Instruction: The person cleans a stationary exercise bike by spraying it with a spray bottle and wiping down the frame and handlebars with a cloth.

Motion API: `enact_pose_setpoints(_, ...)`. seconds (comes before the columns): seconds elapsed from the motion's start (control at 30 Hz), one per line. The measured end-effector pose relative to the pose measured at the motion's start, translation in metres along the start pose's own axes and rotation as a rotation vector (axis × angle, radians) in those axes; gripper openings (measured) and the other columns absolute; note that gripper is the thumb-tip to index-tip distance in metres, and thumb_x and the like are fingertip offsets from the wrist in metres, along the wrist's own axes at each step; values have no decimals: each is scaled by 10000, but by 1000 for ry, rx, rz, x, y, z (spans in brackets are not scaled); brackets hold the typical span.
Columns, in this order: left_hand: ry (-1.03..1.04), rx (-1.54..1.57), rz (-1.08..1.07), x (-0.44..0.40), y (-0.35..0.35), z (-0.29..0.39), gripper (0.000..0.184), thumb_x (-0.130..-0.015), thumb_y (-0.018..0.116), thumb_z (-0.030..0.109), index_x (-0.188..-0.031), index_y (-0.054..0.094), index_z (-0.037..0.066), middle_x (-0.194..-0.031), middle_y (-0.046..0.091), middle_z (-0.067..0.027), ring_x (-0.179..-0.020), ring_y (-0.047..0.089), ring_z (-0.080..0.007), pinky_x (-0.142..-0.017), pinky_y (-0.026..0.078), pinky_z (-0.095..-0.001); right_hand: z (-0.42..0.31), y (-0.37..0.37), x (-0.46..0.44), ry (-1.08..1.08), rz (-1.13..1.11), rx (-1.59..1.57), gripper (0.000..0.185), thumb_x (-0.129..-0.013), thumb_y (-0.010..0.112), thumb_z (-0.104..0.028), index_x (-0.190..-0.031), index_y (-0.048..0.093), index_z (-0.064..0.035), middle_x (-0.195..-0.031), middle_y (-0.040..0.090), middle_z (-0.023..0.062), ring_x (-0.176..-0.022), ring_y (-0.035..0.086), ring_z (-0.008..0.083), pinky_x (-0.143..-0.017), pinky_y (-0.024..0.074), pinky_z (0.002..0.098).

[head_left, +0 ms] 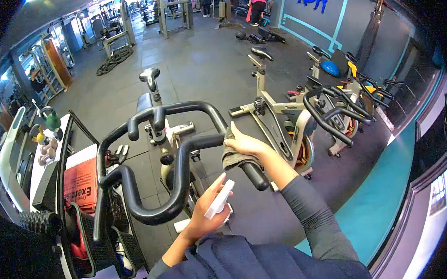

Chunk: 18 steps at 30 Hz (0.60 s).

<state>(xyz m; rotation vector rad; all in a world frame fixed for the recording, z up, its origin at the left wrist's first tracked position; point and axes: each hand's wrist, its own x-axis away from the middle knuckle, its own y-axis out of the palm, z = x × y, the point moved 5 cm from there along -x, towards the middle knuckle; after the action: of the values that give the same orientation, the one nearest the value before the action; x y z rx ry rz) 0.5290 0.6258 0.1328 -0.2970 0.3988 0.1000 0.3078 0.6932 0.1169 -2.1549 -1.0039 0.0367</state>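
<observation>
The black handlebar point(169, 213) of an exercise bike spreads out in front of me, its curved grips reaching back toward my body. My right hand point(250, 145) is closed around a grey-brown cloth point(234, 159), which is wrapped over the right-hand grip; the grip's rounded end pokes out below it. Lower down, my left hand point(201, 217) holds a spray bottle by its white trigger head point(219, 200), just beneath the handlebar. The bottle's body is hidden by my hand and clothing. Beyond the handlebar stands the bike's saddle point(150, 76).
More exercise bikes point(296, 130) stand to the right, one handlebar point(336, 111) close to my right arm. At left, a rack holds red printed sheets point(82, 185), dumbbells point(47, 151) and black baskets point(95, 247). A person point(257, 9) bends over at the back.
</observation>
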Motion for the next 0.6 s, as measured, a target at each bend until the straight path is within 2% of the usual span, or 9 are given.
enact_pose_setpoints(0.13, 30, 14, -53, 1, 3, 5, 751, -728, 587, -57, -1414, 294, 29, -1066, 577, -118, -952, 603, -184, -824, 469, -275, -7, 0, 37, -90, 73, -29, 909, -831, 535, -344, -1444, -35, 10, -1244, 437, 375, -1149, 487, 441, -996, 377, 398)
enact_pose_setpoints(0.2, 25, 16, -60, 2, 1, 3, 756, -729, 593, -46, -1417, 292, 37, -1065, 580, -116, -939, 607, -184, -819, 472, -277, -10, 1, 66, -104, -12, 135, 865, -830, 523, -331, -1455, 17, -13, -1251, 411, 365, -1139, 476, 465, -995, 378, 411)
enact_pose_setpoints(0.33, -39, 9, -91, 4, -3, -7, 767, -728, 608, -14, -1422, 288, 58, -1055, 595, -103, -895, 614, -186, -804, 482, -284, -33, -2, 122, -83, -41, 217, 754, -850, 456, -288, -1455, 95, -17, -1254, 377, 378, -1143, 455, 486, -1005, 362, 426)
enact_pose_setpoints(0.47, -90, 5, -111, 1, -5, -19, 769, -713, 619, -1, -1410, 302, 65, -1021, 612, -93, -879, 618, -208, -798, 489, -302, -30, -1, 106, -56, -50, 244, 708, -890, 414, -302, -1448, 98, -1, -1254, 381, 383, -1150, 453, 485, -1014, 350, 435)
enact_pose_setpoints(0.53, -10, -122, -73, -1, -7, -22, 764, -699, 622, -1, -1397, 318, 73, -994, 621, -91, -883, 620, -230, -806, 492, -321, -28, -1, 90, -16, -72, 248, 694, -905, 399, -307, -1446, 97, 5, -1252, 388, 383, -1151, 453, 486, -1017, 346, 438)
enact_pose_setpoints(0.6, -13, -132, -74, -2, -8, -24, 765, -696, 623, -2, -1394, 320, 74, -989, 621, -93, -891, 619, -240, -809, 492, -329, -18, 1, 67, 11, -61, 223, 680, -922, 381, -313, -1442, 92, 15, -1256, 399, 379, -1153, 452, 489, -1022, 341, 443)
